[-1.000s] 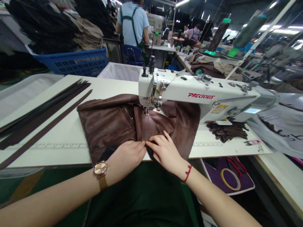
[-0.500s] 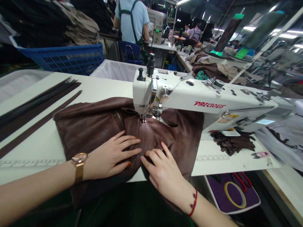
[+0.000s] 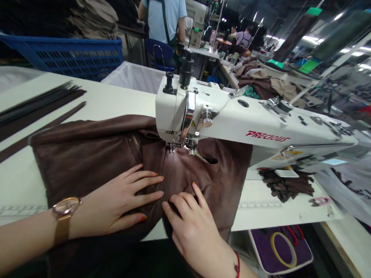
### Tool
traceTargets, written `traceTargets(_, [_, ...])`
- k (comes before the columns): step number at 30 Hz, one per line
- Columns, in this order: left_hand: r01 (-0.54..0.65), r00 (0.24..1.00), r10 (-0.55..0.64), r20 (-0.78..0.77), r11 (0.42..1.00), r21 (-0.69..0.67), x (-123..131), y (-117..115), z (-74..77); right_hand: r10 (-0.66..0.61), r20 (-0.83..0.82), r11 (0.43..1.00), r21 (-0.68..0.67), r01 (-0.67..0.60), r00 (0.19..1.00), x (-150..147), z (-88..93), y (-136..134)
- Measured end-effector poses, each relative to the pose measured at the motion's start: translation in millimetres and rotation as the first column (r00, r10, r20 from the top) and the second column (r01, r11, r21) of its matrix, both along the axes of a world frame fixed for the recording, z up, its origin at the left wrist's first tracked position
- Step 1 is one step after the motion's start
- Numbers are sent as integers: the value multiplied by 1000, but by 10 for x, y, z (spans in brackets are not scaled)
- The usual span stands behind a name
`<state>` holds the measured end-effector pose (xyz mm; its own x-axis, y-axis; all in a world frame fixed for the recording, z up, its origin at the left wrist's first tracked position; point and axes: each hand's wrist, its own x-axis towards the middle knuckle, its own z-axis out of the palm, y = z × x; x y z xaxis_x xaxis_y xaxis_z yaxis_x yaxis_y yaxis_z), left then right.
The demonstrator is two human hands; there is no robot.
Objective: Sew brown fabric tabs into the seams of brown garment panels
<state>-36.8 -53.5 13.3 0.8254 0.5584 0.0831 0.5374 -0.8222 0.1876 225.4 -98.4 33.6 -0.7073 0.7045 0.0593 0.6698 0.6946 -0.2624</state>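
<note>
Now the left hand, bunched 1 second ago, is lying flat, fingers spread, apparently steadying the brown piece under the presser foot; the right hand is resting bent fingers there, any grip unclear.

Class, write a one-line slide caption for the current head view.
Left hand and right hand on brown material at a white sewing machine.
</note>
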Motion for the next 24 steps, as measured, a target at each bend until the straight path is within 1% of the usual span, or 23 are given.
traceTargets(6, [-2, 999, 2, -36, 1000, 3, 2, 21, 11, 8, -36, 1000, 9, -8, 999, 4, -28, 28])
traceTargets(12, [-22, 999, 22, 32, 1000, -4, 19, 86, 13, 5, -28, 1000, 6, -5, 1000, -11, -30, 131])
traceTargets(19, [-52, 998, 52, -22, 999, 0, 43, 212, 2, -4, -24, 1000, 24, 4, 1000, -9, -62, 305])
traceTargets(24, [-53, 998, 54, -28, 998, 31, 42, 335, -28, -6, -26, 999, 35, 7, 1000, -20, -55, 421])
